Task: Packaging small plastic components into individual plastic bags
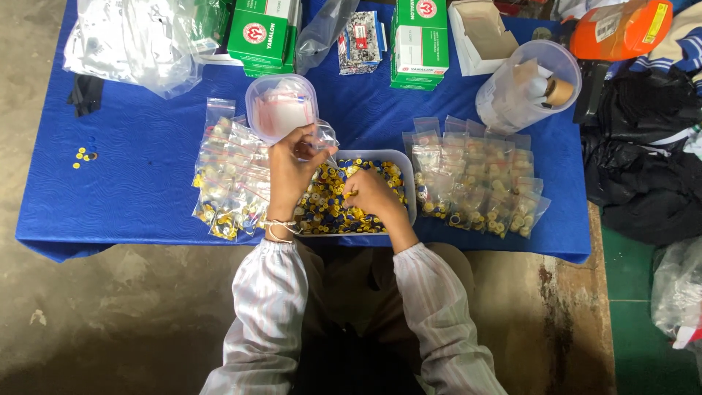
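While the left hand [289, 172] pinches a small clear zip bag [320, 137] up above the tray, fingers closed on its edge, the right hand [369, 192] sits down in the tray [406, 170] w/ fingers curled into the pile of small yellow, blue & white caps [329, 201]; can't tell exactly what it's gripping, prob. a few caps. Tray is pale plastic, on the blue tablecloth [139, 175] right at the near edge, directly in front of the person. Just behind the left hand stands a round clear tub [281, 106] of empty bags. Filled bags lie in two batches: one [228, 179] just left of the tray, another [475, 179] just right of it. Further back: green & white boxes [262, 33], a tall clear container [526, 84] on its side. A few loose yellow caps [82, 155] lie far left, well apart.
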